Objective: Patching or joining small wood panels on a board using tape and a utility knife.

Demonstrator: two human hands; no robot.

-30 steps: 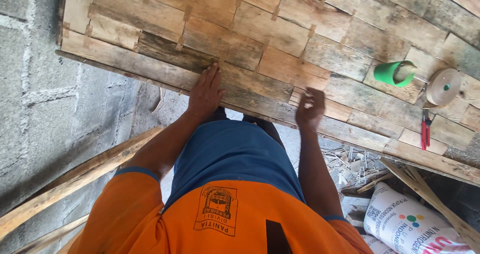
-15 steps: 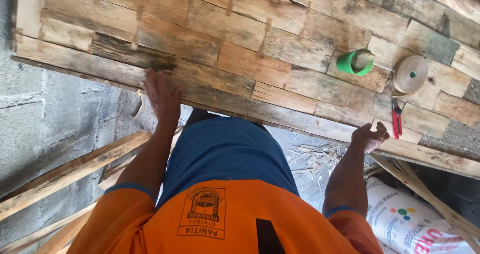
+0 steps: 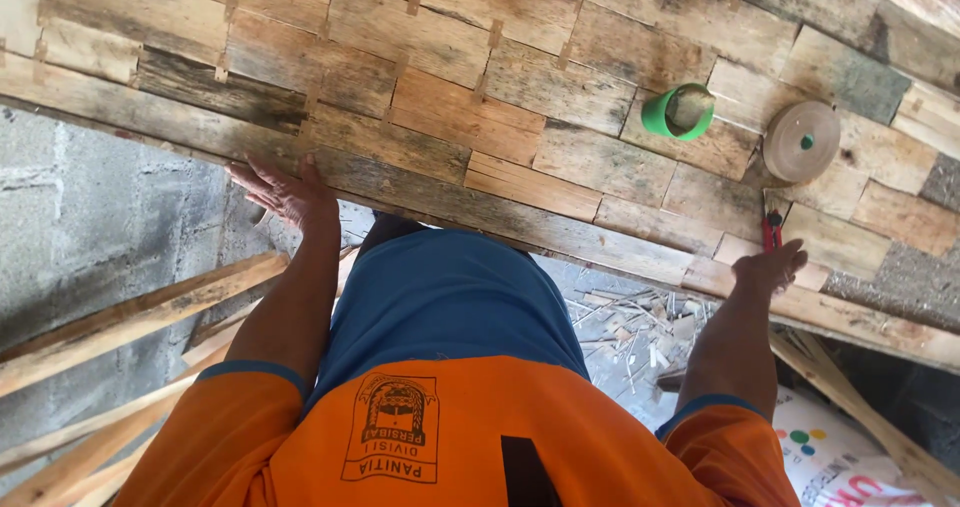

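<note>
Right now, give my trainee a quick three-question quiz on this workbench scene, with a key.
1. True or false: the right hand rests at the near edge of the wooden panel, just below the red-handled pliers.
2. What lies nearest the green cup? A) tape roll B) white sack C) loose slats
3. Fill in: the left hand lies ____ on the panel's edge, holding nothing.

Key: 1 true; 2 A; 3 flat.
</note>
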